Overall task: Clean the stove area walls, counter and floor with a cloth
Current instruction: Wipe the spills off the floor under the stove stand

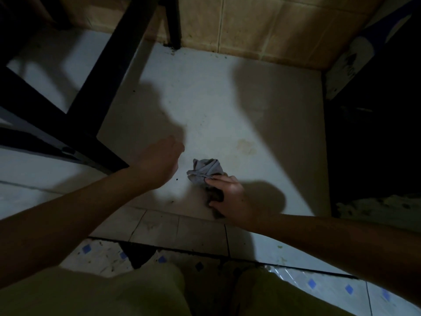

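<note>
Cloth [206,171] lay bunched on the pale floor [262,99], gripped at its near edge by our right hand [227,197], probably for scrubbing the stain [246,145] just beyond. Our left hand [159,159] hovered left of it; fingers hidden, grip unclear.

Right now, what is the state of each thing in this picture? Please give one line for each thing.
Crumpled grey cloth: bunched up, held against the floor.
Right hand: grips the cloth.
Left hand: away from the cloth, fingers hidden.
White floor slab: dirty, with a faint brownish stain and dark specks.
Beige tiled wall: grimy at its bottom edge.
Black metal frame: stands on the floor.
</note>
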`<act>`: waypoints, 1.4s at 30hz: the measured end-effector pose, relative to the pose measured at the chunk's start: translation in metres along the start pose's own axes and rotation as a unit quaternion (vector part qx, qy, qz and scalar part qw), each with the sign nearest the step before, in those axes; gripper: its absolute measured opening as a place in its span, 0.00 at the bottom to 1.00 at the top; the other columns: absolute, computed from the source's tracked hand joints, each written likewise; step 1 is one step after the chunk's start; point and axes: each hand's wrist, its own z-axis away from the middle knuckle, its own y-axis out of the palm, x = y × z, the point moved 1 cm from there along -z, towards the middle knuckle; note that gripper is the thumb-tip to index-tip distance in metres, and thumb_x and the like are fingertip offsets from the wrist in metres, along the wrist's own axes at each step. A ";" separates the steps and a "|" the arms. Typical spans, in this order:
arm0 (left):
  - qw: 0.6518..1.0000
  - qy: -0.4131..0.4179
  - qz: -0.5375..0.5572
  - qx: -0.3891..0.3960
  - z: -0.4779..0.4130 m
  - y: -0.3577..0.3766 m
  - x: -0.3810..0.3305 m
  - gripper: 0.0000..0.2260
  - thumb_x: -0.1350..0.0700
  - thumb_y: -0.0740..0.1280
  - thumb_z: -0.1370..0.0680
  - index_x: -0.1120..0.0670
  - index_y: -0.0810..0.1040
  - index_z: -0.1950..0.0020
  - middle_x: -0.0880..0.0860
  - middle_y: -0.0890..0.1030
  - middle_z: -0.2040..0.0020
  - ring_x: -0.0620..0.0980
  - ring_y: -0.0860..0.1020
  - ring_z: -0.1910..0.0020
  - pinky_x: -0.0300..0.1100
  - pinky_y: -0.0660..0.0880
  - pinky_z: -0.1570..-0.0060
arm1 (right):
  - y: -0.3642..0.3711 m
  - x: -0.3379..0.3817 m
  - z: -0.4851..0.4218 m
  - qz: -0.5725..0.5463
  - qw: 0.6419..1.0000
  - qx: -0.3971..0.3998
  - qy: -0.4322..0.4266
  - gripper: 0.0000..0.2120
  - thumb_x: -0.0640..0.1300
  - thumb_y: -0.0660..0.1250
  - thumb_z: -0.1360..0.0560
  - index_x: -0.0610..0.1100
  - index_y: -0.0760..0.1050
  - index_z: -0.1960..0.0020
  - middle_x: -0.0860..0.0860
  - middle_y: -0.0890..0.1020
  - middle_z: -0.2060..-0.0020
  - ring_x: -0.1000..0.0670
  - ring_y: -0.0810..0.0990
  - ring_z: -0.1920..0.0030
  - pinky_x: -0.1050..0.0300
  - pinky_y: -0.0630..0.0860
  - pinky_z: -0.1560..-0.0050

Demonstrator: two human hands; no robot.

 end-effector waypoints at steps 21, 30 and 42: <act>0.999 -0.022 -0.024 0.016 -0.003 -0.004 -0.009 0.13 0.62 0.60 0.21 0.60 0.71 0.37 0.59 0.71 0.41 0.58 0.71 0.47 0.46 0.65 0.51 | -0.054 -0.027 -0.042 0.084 0.995 -0.043 -0.028 0.15 0.33 0.63 0.28 0.42 0.77 0.42 0.44 0.80 0.49 0.41 0.77 0.50 0.48 0.76 0.51; 0.998 0.003 -0.035 0.046 -0.022 0.004 -0.027 0.15 0.61 0.58 0.21 0.58 0.71 0.35 0.59 0.72 0.39 0.58 0.73 0.44 0.52 0.71 0.43 | -0.095 -0.080 -0.012 0.055 0.982 -0.135 0.122 0.25 0.39 0.64 0.26 0.53 0.65 0.32 0.47 0.78 0.40 0.46 0.77 0.42 0.52 0.75 0.45; 0.995 0.086 -0.036 0.020 -0.027 0.001 -0.036 0.11 0.59 0.60 0.23 0.59 0.73 0.41 0.58 0.75 0.46 0.58 0.77 0.49 0.53 0.75 0.48 | -0.106 -0.113 -0.003 0.039 0.949 -0.196 0.246 0.19 0.35 0.60 0.28 0.44 0.74 0.39 0.43 0.77 0.41 0.41 0.74 0.40 0.45 0.72 0.38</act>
